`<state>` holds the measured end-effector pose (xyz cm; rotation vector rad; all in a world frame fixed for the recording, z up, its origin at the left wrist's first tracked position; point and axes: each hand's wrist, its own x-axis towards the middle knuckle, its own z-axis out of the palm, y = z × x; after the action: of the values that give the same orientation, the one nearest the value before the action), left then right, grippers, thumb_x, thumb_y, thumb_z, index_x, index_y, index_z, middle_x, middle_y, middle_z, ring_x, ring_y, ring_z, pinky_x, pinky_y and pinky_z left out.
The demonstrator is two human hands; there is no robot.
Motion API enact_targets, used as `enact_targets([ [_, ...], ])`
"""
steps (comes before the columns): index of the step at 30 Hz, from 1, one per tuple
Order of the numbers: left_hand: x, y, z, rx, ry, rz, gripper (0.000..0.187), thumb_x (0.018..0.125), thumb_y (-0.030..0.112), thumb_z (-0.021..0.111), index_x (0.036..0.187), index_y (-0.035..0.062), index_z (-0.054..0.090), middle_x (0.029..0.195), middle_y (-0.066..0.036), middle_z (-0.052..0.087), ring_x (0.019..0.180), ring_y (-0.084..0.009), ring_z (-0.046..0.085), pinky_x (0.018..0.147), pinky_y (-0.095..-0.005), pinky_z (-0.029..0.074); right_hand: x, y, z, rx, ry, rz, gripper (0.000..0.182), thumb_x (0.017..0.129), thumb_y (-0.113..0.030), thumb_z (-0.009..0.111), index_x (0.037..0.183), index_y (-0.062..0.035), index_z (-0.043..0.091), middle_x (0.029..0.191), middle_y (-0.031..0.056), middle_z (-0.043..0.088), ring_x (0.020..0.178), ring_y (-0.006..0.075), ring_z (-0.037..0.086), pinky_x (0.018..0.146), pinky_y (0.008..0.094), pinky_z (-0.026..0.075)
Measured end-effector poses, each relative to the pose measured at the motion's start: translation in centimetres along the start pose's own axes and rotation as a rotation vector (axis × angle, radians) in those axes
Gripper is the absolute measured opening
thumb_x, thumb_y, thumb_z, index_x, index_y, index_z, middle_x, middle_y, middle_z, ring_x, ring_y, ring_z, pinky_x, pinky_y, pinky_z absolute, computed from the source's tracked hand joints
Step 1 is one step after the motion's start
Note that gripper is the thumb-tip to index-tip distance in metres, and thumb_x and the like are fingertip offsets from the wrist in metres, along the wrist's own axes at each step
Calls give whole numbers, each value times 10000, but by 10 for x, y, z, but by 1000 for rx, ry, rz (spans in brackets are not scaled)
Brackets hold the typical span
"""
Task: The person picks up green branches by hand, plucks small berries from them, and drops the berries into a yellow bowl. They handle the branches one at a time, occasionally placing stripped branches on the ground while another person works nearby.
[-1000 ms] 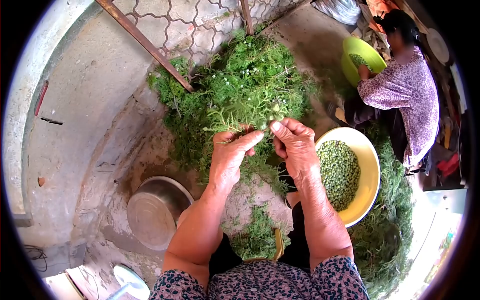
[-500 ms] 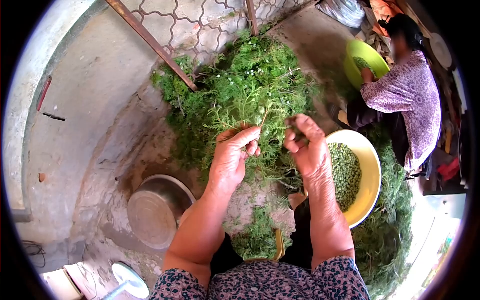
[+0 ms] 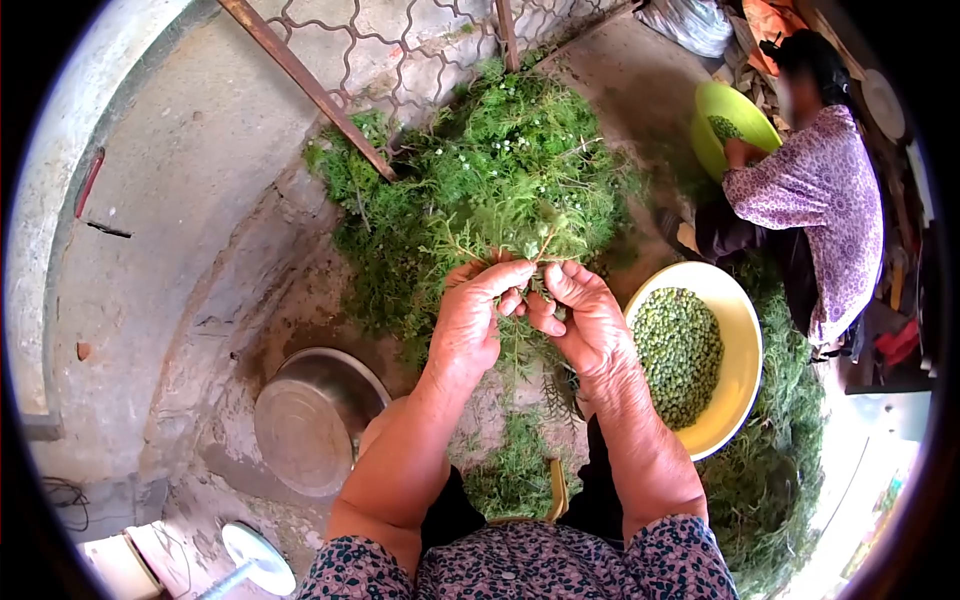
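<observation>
The left hand (image 3: pixel 470 310) pinches a green sprig (image 3: pixel 535 245). The right hand (image 3: pixel 588 320) pinches at it, left of the yellow bowl (image 3: pixel 738 350).

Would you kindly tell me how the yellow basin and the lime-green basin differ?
The yellow basin is a paler, warmer color than the lime-green basin. The yellow basin shows a broad spread of green cones; the lime-green basin shows only a small patch of green contents. No hand is in the yellow basin, while a co-worker's hand reaches into the lime-green basin. Both are round and open.
</observation>
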<state>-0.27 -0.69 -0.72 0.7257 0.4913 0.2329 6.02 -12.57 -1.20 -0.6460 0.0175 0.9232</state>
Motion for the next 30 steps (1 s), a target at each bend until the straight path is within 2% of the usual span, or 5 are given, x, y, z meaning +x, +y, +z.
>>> enact_targets([
  [14, -1, -1, -3, 108, 7, 121, 58, 783, 82, 622, 800, 30, 601, 616, 6, 527, 485, -67, 407, 515, -250, 360, -5, -30, -14, 153, 12, -200, 178, 781, -19, 514, 957, 7, 511, 905, 173, 549, 624, 203, 486, 455, 262, 359],
  [19, -6, -3, 4, 251, 92, 195, 64, 758, 57, 661, 780, 39, 604, 633, -4, 566, 475, -49, 422, 461, -213, 329, -12, -19, 15, -527, 194, -436, 123, 759, -116, 696, 858, -67, 642, 609, -12, 548, 436, 51, 421, 403, 166, 305],
  [22, -9, -7, 4, 311, 100, 241, 69, 746, 49, 677, 770, 45, 612, 630, 9, 570, 474, -39, 423, 444, -192, 307, -10, -11, 15, -1079, 135, -685, 222, 742, -27, 683, 960, -19, 641, 811, 54, 625, 694, 103, 554, 620, 221, 459],
  [23, -10, -8, 5, 313, 70, 274, 42, 760, 48, 667, 776, 33, 631, 638, 29, 568, 503, -24, 429, 453, -188, 308, -13, -11, 17, -1144, 165, -614, 256, 730, -9, 681, 981, 1, 628, 907, 87, 633, 810, 139, 565, 732, 258, 465],
  [30, -12, -9, 3, 415, 19, 329, 49, 772, 8, 636, 818, 0, 650, 677, 57, 568, 557, -7, 435, 478, -190, 321, -10, -3, 11, -1137, 199, -709, 241, 716, -12, 693, 952, -11, 644, 832, 78, 637, 749, 145, 572, 695, 262, 469],
])
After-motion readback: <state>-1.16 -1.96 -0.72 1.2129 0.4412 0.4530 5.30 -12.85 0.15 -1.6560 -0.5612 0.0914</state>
